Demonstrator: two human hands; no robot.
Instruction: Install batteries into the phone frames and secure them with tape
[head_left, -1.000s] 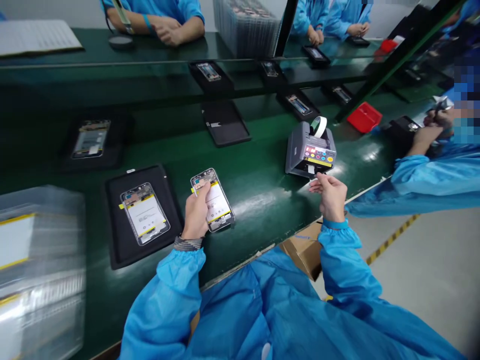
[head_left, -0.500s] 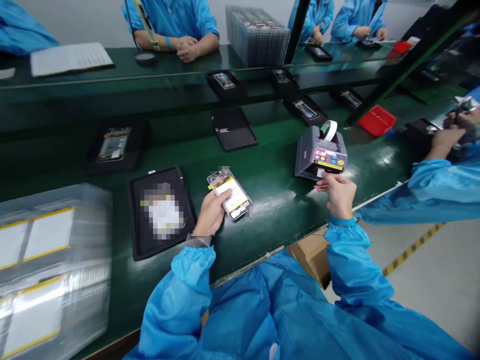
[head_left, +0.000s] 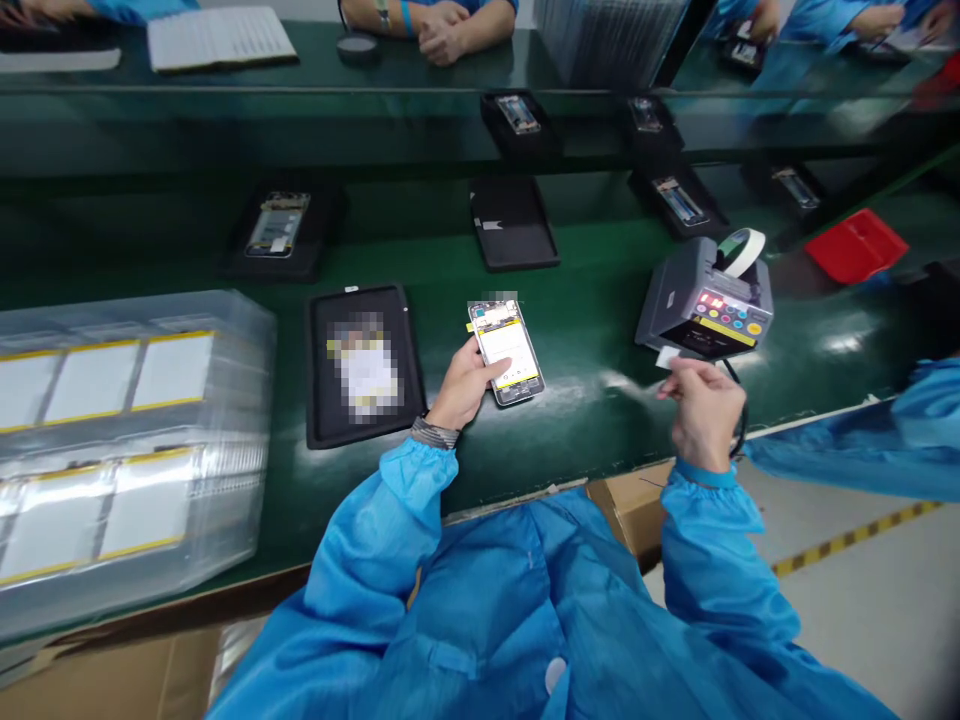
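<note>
**A:** ok I'm on the head cam from miles away, what do you wanna know?

**B:** what's each hand up to? can't see your feed

**A:** my left hand (head_left: 463, 388) has an opened phone (head_left: 514, 345) gripped by its near-left side, thumb lying across the lower face, fingers tucked underneath where I can't see them. It's tilted a bit, over the desk (head_left: 592, 300). My right hand (head_left: 705, 410) has thumb and finger pinched on a small white tape piece (head_left: 666, 356), right at the front of a grey tape dispenser (head_left: 679, 298). Can't tell if the piece is totally free of it

**B:** and around them?

**A:** just left of my left hand there's a black tray (head_left: 322, 400), whatever's in it is pixelated to mush lol. Well further left, a clear plastic tray (head_left: 253, 410) with white packs (head_left: 178, 370) edged in yellow. Beyond that same hand, a dark tray (head_left: 517, 238) with pale labels

**B:** right side?

**A:** red bin (head_left: 855, 250) beyond my right hand and off to its right, cardboard box (head_left: 630, 505) lower down and nearer me, past the desk edge. Way out past my left hand, a co-worker's clasped hands (head_left: 442, 40)
</note>
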